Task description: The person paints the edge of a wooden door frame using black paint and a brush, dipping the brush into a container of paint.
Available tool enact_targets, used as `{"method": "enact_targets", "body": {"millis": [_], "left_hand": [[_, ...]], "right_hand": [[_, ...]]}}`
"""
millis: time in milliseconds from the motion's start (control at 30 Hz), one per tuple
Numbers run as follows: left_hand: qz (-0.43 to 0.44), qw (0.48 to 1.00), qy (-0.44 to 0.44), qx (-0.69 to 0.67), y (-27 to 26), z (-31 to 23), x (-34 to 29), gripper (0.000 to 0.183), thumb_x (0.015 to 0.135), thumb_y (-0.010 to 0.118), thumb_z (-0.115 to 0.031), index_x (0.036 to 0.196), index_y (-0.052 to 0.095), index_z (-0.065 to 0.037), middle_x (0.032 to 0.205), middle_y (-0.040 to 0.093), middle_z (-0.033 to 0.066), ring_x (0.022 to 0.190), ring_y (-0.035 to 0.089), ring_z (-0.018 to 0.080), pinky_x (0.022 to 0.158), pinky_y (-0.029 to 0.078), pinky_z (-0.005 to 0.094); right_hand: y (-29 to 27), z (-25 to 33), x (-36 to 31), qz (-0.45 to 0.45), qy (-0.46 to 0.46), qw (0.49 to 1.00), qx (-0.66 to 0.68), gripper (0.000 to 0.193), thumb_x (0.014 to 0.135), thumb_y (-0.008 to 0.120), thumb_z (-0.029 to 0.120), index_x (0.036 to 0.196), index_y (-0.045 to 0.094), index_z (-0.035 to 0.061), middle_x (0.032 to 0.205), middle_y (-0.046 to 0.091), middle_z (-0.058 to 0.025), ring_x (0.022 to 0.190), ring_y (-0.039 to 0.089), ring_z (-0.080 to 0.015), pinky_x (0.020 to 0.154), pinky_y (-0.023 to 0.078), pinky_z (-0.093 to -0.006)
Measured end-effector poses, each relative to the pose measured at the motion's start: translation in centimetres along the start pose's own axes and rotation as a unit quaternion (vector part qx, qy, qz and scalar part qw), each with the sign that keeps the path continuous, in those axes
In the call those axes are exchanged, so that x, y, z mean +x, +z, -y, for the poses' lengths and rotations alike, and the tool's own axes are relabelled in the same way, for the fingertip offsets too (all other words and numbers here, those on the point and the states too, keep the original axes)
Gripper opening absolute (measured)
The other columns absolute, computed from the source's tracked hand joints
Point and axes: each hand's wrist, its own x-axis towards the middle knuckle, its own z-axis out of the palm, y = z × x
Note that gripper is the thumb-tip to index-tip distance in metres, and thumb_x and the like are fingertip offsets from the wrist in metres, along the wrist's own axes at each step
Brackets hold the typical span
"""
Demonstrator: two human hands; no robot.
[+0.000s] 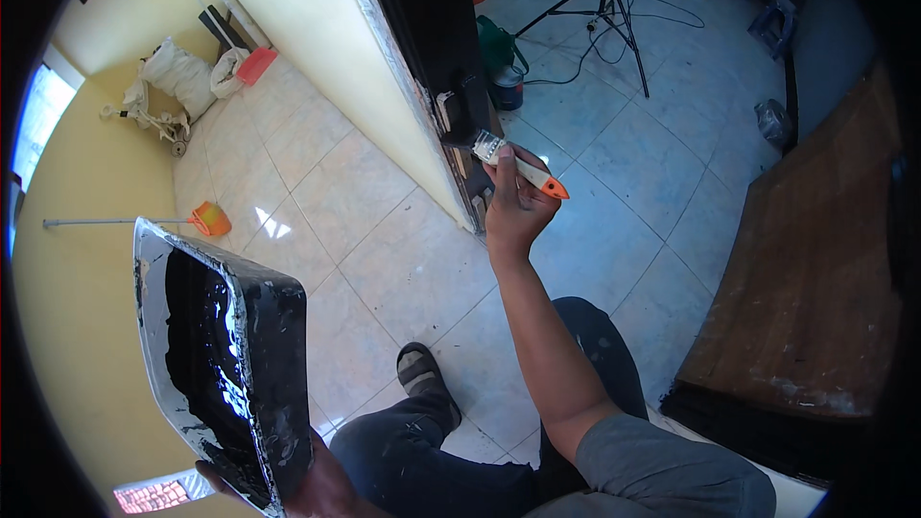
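My left hand [324,482] grips the lower end of a deep paint tub [278,355], smeared black outside and tilted at the lower left. Glossy black paint [203,355] lies inside it. In my right hand [518,216] is a paintbrush [531,173] with a pale, orange-tipped handle, pinched near its metal band. Its dark bristles point left and meet the edge of the black door frame [408,0], though whether they touch it I cannot tell. Bare wooden patches and a small light fitting show along that frame, close to the brush.
A cream wall end [384,115] adjoins the frame. Beyond stand a black tripod [609,10] with a trailing cable, and a paint can [507,88]. At right leans a brown wooden panel [806,278]. White sacks [182,77], a red dustpan [256,66] and an orange-headed broom [210,220] are at left.
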Motion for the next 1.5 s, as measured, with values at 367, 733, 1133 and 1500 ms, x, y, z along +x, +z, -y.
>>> {"method": "enact_targets", "body": {"millis": [367, 733, 1133, 1500], "left_hand": [[0.001, 0.902, -0.256, -0.348, 2.9, -0.3, -0.8, 0.077, 0.087, 0.084, -0.047, 0.144, 0.062, 0.000, 0.147, 0.062, 0.0227, 0.138, 0.056, 0.0429, 0.118, 0.041, 0.0601], [-0.025, 0.880, -0.273, -0.387, 3.2, -0.2, -1.0, 0.076, 0.088, 0.082, -0.050, 0.143, 0.064, -0.001, 0.146, 0.064, 0.0212, 0.137, 0.056, 0.0430, 0.118, 0.040, 0.0630], [-0.009, 0.833, -0.308, -0.460, 2.7, -0.4, -0.8, 0.076, 0.084, 0.086, -0.047, 0.140, 0.065, 0.000, 0.144, 0.065, 0.0219, 0.136, 0.057, 0.0429, 0.117, 0.041, 0.0621], [-0.015, 0.800, -0.321, -0.507, 3.0, -0.7, -0.9, 0.080, 0.084, 0.086, -0.046, 0.144, 0.062, 0.000, 0.148, 0.063, 0.0227, 0.138, 0.055, 0.0441, 0.121, 0.036, 0.0620]], "right_hand": [[1.2, 0.1, 0.1, 0.006, -0.032, 0.999, 0.026, 0.014, 0.102, 0.070, 0.003, 0.109, 0.070, -0.0097, 0.110, 0.072, -0.0137, 0.097, 0.072, -0.0172, 0.085, 0.063, -0.0296], [-0.1, -0.3, 0.5, 0.067, -0.245, 0.957, -0.140, 0.017, 0.094, 0.076, -0.006, 0.110, 0.072, -0.0043, 0.104, 0.073, -0.0150, 0.098, 0.071, -0.0235, 0.087, 0.056, -0.0318], [-0.1, 1.4, -0.2, 0.079, -0.290, 0.935, -0.189, 0.022, 0.090, 0.078, -0.006, 0.111, 0.074, -0.0025, 0.102, 0.072, -0.0163, 0.091, 0.072, -0.0271, 0.081, 0.057, -0.0345], [0.2, 2.2, 0.1, 0.099, -0.303, 0.926, -0.203, 0.023, 0.091, 0.077, -0.005, 0.113, 0.073, -0.0010, 0.102, 0.071, -0.0142, 0.089, 0.072, -0.0274, 0.079, 0.057, -0.0331]]}}
